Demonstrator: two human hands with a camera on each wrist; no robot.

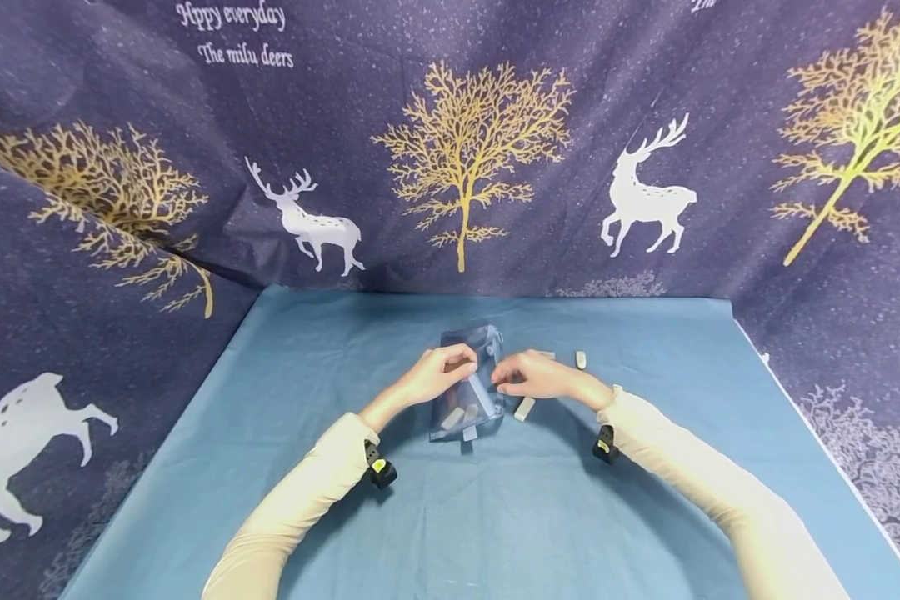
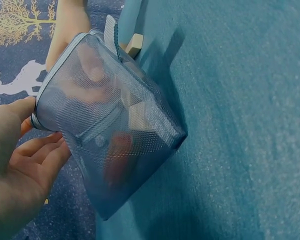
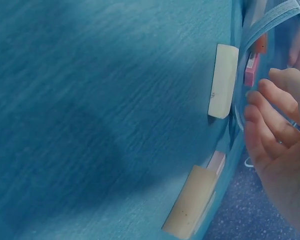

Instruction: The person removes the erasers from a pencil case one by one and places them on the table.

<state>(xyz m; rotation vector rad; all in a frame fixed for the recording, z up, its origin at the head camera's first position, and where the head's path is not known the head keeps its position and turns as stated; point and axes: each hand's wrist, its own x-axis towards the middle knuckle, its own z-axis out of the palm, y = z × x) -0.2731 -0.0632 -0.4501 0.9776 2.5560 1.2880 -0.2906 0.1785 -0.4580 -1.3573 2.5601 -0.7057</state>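
A bluish see-through mesh zip pouch [image 2: 100, 125] lies between the hands, with several small erasers inside, among them a red one [image 2: 119, 155] and a pale one [image 2: 138, 116] showing through the mesh. The left hand [image 1: 442, 372] pinches the pouch's zippered rim between thumb and fingers. At the pouch's right side, the right hand [image 1: 536, 375] has loosely bent fingers, and nothing shows between them. A pink eraser [image 3: 251, 70] is close to its fingertips in the right wrist view. Through the mesh, part of the right hand appears blurred in the left wrist view.
A cream eraser [image 3: 223, 82] lies on the blue cloth [image 1: 435, 517] just beside the pouch. A tan eraser [image 3: 190, 202] rests near another pale piece, and one more eraser [image 1: 581, 359] sits farther right. A dark curtain [image 1: 390, 167] printed with deer and trees hangs behind.
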